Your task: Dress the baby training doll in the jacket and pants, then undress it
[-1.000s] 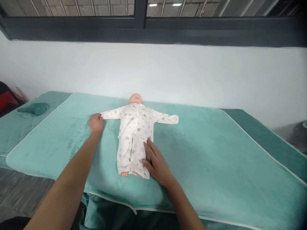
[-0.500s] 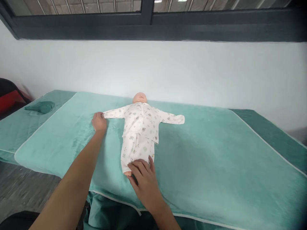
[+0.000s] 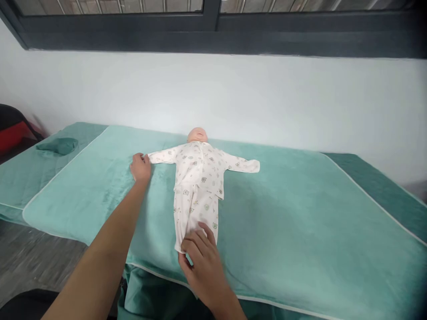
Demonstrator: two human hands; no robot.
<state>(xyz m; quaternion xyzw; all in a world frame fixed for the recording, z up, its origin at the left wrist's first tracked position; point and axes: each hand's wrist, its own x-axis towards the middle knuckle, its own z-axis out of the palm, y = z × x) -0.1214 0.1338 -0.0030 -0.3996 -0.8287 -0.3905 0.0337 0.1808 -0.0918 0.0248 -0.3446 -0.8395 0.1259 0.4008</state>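
Pinching, apparently, a trouser hem [image 3: 180,250], the right hand [image 3: 202,262] hides the feet of the baby doll [image 3: 200,166] lying on the green bed [image 3: 293,222]. Farther up, the left hand [image 3: 140,167], fingers curled, holds a sleeve [image 3: 163,156] end, obscuring its edge.

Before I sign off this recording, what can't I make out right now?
All in the head view:
- Whether the right hand grips the trousers: its own fingers and back hide any contact.
- The doll's feet: behind that hand and the trouser legs.
- Whether the left hand pinches the sleeve: too small, fingers curled.
- The red and black object: cut off by the left edge.
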